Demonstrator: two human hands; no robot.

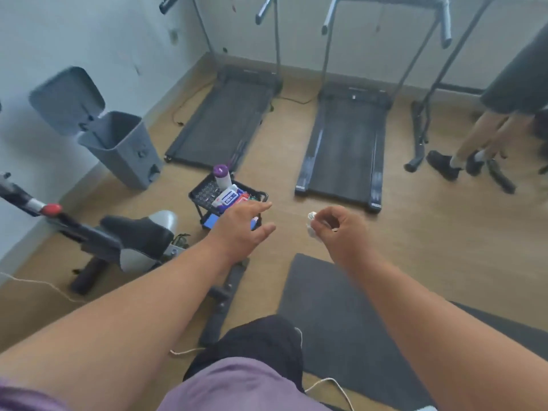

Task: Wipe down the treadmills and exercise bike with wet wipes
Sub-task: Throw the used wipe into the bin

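Note:
My right hand (333, 225) pinches a crumpled white wet wipe (311, 225) above the wooden floor. My left hand (244, 225) reaches forward with straight fingers over a small black cart (201, 189), holding nothing. The cart carries a wipe canister with a purple lid (221, 175) and a flat wipes pack (229, 198). Two black treadmills (225, 120) (345, 146) lie side by side ahead, their uprights rising to the top of the view. The exercise bike (133, 238) stands at the lower left, with its black saddle and a red knob.
A grey bin (124, 149) with its lid up stands by the left wall. A dark floor mat (341, 318) lies at the lower right. Another person's legs (474, 143) are at the far right beside a metal frame. White cables run over the floor near my knee.

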